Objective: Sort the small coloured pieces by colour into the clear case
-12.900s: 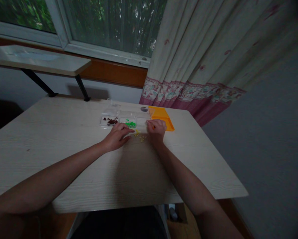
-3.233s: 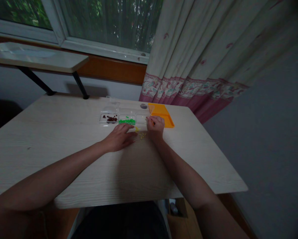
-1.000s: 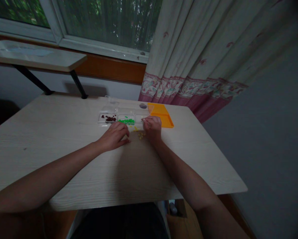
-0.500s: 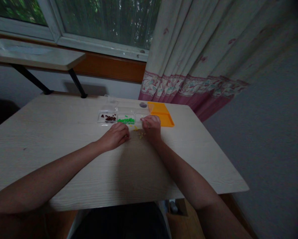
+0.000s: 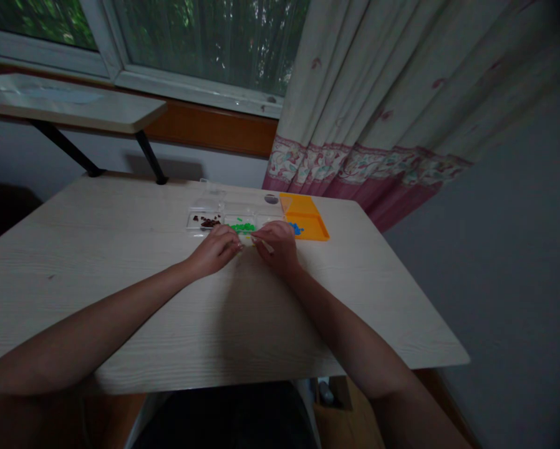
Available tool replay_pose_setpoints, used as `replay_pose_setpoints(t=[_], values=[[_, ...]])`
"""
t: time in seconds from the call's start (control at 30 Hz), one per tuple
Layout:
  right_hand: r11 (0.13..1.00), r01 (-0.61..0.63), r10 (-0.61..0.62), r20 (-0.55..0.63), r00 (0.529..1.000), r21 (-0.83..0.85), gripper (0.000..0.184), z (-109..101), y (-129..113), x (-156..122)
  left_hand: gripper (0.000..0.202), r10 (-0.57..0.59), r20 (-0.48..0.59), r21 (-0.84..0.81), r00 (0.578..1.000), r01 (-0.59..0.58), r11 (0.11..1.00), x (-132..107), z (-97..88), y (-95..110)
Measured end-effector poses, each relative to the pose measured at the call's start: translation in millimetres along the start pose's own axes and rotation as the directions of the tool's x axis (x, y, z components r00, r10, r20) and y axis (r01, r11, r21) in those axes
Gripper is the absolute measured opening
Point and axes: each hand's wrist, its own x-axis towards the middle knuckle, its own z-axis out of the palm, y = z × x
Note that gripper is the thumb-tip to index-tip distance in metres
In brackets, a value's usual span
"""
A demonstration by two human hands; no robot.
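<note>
My left hand (image 5: 216, 251) rests at the front of the green compartment, fingers curled together. Close to its right, my right hand (image 5: 280, 246) has thumb and forefinger drawn together. Whatever either hand may hold is too small to make out. A few yellow bits (image 5: 247, 237) show between the hands. Behind them, a clear compartment box holds dark brown pieces (image 5: 209, 222) on the left and green pieces (image 5: 243, 228) in the middle. The right compartment is partly covered by my right hand. Blue pieces (image 5: 295, 229) lie in the orange box (image 5: 315, 227) beside that hand.
The clear lid (image 5: 209, 193) stands open behind the box. A dark round object (image 5: 271, 199) lies near the table's (image 5: 168, 330) back edge. A raised shelf (image 5: 74, 103) on black legs is at back left, and a curtain (image 5: 364, 125) hangs at back right.
My right hand has moved left from the right compartment toward my left hand, uncovering the blue pieces. The yellow bits on the table are now mostly hidden. The view has shifted slightly.
</note>
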Motion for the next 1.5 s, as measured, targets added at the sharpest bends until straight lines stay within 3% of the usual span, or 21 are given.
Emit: replay_pose_setpoints(t=[0.27,0.43,0.73,1.0,1.1,1.17,1.27,1.33,1.5], values=[[0.987,0.163,-0.163,0.077,0.984,0.003,0.019,0.6,-7.6,-2.2,0.030,-0.010,-0.027,-0.078,1.000,0.008,0.997,0.5,-0.7,-2.2],[0.985,0.171,-0.168,0.081,0.982,-0.034,0.017,2.1,-10.3,-2.1,0.028,0.007,-0.030,-0.073,1.000,-0.009,0.997,1.5,-0.8,-1.7],[0.968,0.251,-0.250,-0.017,0.968,0.009,0.014,6.6,-11.7,-2.0,0.028,0.009,-0.017,-0.081,1.000,-0.010,0.997,2.2,-1.6,-0.8],[0.974,0.226,-0.226,0.015,0.974,-0.003,0.015,6.9,-12.1,-5.0,0.031,-0.010,-0.014,-0.071,1.000,0.009,0.997,1.9,-1.8,0.0],[0.990,0.142,-0.142,-0.021,0.990,-0.028,0.016,3.7,-3.2,-2.6,0.032,0.001,-0.013,-0.072,1.000,-0.002,0.997,1.7,-2.0,-0.5],[0.998,0.001,-0.006,-0.092,0.996,-0.058,0.016,0.9,7.6,0.0,0.032,0.011,-0.012,-0.071,1.000,-0.012,0.997,1.6,-2.1,-1.1],[0.961,-0.271,0.247,-0.262,0.933,-0.062,0.019,-2.3,26.8,3.0,0.031,0.017,-0.002,-0.061,1.000,-0.017,0.998,1.4,-1.9,-2.2],[0.921,-0.387,0.357,-0.308,0.882,-0.041,0.021,-2.6,37.3,3.2,0.032,0.019,0.009,-0.055,1.000,-0.018,0.998,1.0,-1.7,-2.8],[0.876,-0.479,0.437,-0.322,0.840,-0.062,0.025,2.7,47.8,0.4,0.031,0.016,0.027,-0.045,0.999,-0.015,0.999,0.7,-2.4,-0.9]])
